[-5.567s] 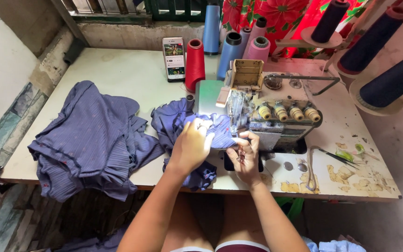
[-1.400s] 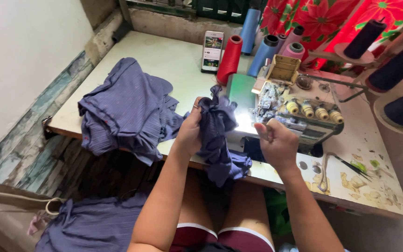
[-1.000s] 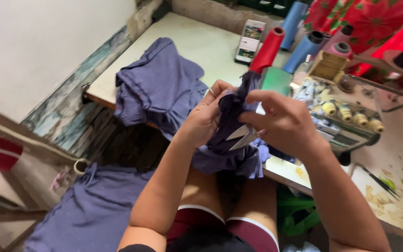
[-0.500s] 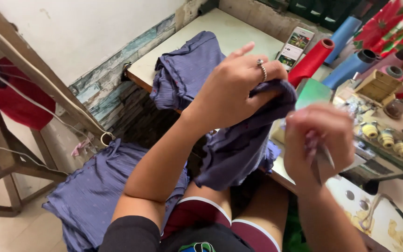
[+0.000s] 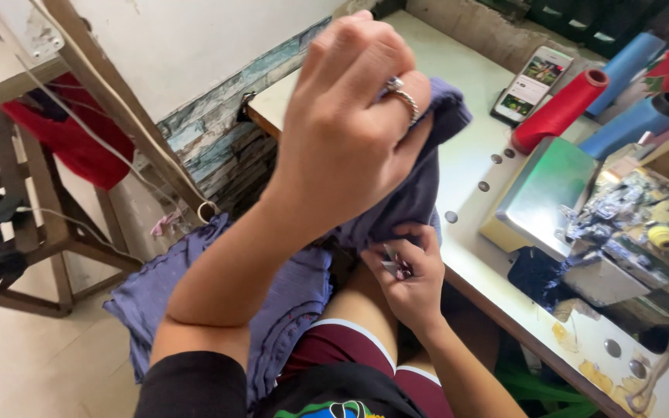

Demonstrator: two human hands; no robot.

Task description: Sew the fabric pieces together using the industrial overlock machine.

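Your left hand (image 5: 350,131) is closed on a bunch of the blue-purple garment (image 5: 420,193), lifted off the near edge of the tabletop (image 5: 466,155); your fist and forearm hide most of the cloth. Below it, your right hand (image 5: 412,271) is pinched shut on the garment's lower edge together with a small metal tool (image 5: 392,263), too covered to identify. More of the same fabric (image 5: 288,302) hangs over your lap toward the floor. On the tabletop, the sewing machine (image 5: 621,232) is cut off at the right edge, with a phone (image 5: 534,81) and red (image 5: 559,112) and blue thread cones (image 5: 621,66) toward the far edge. A wooden stand (image 5: 32,224) with red cloth (image 5: 71,147) stands by the wall.
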